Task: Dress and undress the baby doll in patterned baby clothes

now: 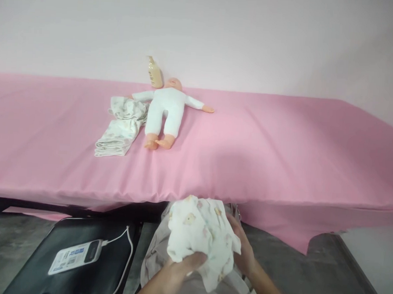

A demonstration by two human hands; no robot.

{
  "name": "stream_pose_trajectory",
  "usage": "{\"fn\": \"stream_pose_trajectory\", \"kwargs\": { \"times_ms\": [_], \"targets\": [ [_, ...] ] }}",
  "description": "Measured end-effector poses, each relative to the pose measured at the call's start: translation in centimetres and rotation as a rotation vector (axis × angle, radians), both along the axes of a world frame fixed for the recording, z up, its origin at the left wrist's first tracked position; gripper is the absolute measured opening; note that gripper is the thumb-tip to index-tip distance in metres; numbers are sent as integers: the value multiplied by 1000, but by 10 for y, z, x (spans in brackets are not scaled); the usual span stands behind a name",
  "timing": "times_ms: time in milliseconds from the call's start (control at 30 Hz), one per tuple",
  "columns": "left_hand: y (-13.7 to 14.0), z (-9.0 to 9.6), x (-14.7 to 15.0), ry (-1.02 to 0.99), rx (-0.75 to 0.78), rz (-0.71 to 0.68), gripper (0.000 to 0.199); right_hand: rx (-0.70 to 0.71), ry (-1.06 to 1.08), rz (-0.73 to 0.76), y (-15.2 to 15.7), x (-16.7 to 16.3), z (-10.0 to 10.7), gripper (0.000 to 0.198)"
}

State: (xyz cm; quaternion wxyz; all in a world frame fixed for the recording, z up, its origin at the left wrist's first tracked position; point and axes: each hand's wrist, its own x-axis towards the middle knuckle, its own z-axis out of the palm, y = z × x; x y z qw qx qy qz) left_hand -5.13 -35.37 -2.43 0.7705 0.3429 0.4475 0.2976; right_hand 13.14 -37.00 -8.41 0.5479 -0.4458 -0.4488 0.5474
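A soft white cloth (201, 235) with small coloured animal prints is bunched above my lap. Whether it is a garment or a plain cloth I cannot tell. My left hand (180, 271) grips its lower left side, with the thumb lying on top. On the right edge, my right hand (244, 248) is closed around the same cloth, its fingertips partly hidden behind it. Beyond my hands, a baby doll (167, 108) in a white suit lies on its back on the pink-covered table (265, 155), arms spread and feet toward me.
Folded pale printed fabrics (121, 127) lie left of the doll. A cream pump bottle (155, 73) stands by its head, near the wall. Below left, a white device (75, 257) with a cable (130, 244) rests on a black padded seat (111, 269). The pink cover hangs over the front edge.
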Motion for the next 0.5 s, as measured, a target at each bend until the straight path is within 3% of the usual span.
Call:
{"fn": "stream_pose_trajectory", "kwargs": {
  "times_ms": [100,167,233,333,433,500],
  "targets": [
    [3,-6,-2,-46,-14,94,67,259,-270,-154,-11,0,-19,56],
    [2,-8,-2,-49,-34,97,65,340,-367,-150,-14,-4,-19,62],
    [0,-8,-1,-36,-40,56,67,242,-323,-141,-8,-8,-7,52],
    [-4,-9,0,11,38,-66,67,-80,-159,-242,10,-10,21,31],
    [-4,-14,0,67,163,-178,63,-269,2,-287,20,-10,38,30],
    [-3,-19,-1,90,170,-176,63,-337,98,-247,17,-10,38,31]
  ]
}}
